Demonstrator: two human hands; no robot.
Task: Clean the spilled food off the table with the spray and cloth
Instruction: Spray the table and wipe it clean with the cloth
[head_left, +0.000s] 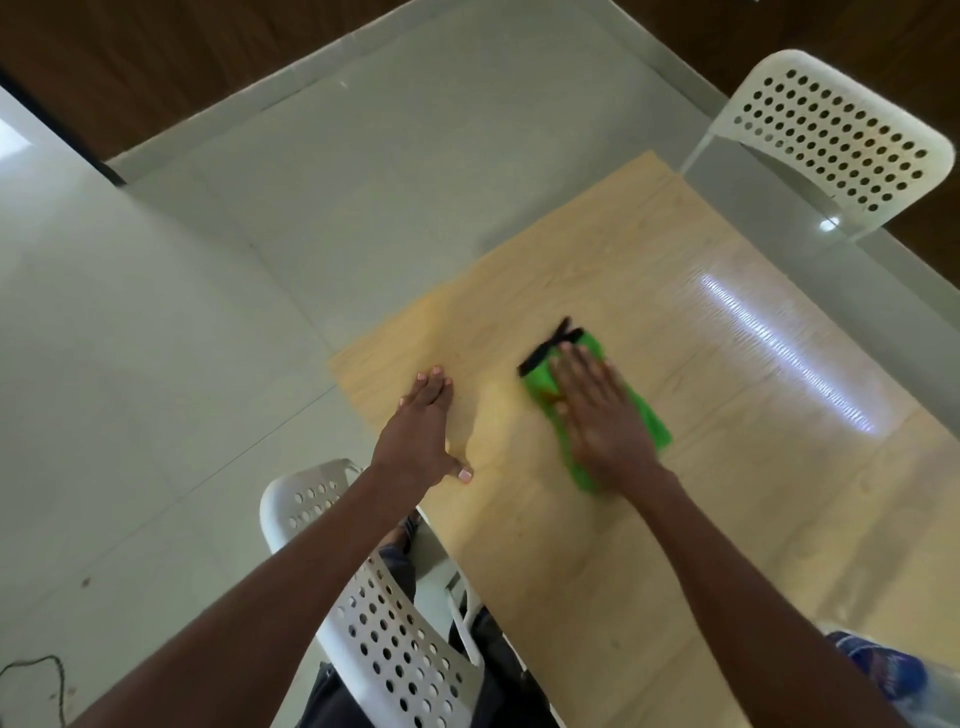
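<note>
floor (208, 260): pale tiles, lying under and left of everything.
bench (701, 519): light wood-grain top, running from the near right to the far corner; a glare streak is showing on the right side. No spilled food is standing out on the bare wood from here.
chairs: near white perforated chair (395, 649) is sitting tucked at the left bench edge under the left arm; far white perforated chair (841, 140) is standing beyond the far right corner.
spray: a blue-and-clear object (883, 670) is peeking in at the bottom right corner, possibly the spray bottle; too cropped to confirm.
right hand (602, 415): lying flat, fingers straight and together, pressing down on the cloth; not gripping it.
left hand (423, 421): fingers straight, thumb spread, resting palm-down on the bare bench just left of the cloth, holding nothing; looks like bracing.
green cloth (649, 415): folded microfibre with black trim at the far end, lying mid-bench under the right hand, edges showing on both sides of the palm.
handling: cloth is looking soft, light, limp, likely sliding easily on the smooth top; flat palm pressure over its middle should be driving it; pinching an edge would only bunch it.
step: judging as mid-wipe.
</note>
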